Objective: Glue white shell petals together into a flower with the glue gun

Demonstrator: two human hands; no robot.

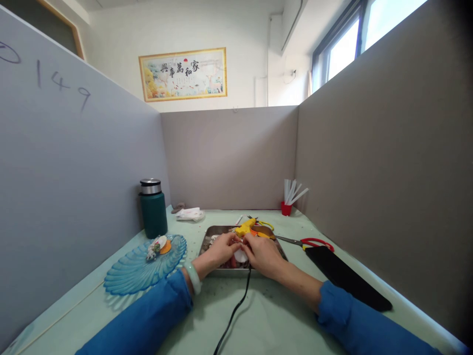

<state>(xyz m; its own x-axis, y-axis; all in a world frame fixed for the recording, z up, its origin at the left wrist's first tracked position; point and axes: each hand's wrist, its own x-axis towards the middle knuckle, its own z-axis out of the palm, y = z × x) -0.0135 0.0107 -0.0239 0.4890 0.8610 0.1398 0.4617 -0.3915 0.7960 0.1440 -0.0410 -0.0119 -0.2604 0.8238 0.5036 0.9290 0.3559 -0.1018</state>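
My left hand and my right hand meet over a metal tray, fingertips pinched close together. Whatever they hold is too small or hidden to make out. Just below the fingertips shows a white, shell-like piece; whether it is held or lies in the tray I cannot tell. Small mixed pieces fill the tray, partly covered by my hands. A yellow glue gun rests at the tray's far side, beyond my fingers. From the tray's near edge a black cord runs toward me.
On the left, a blue scalloped plate bears a small cluster of shells. Behind it stands a green bottle. Red-handled scissors and a black flat object lie right. Farther back are a red cup of white sticks and a plastic packet.
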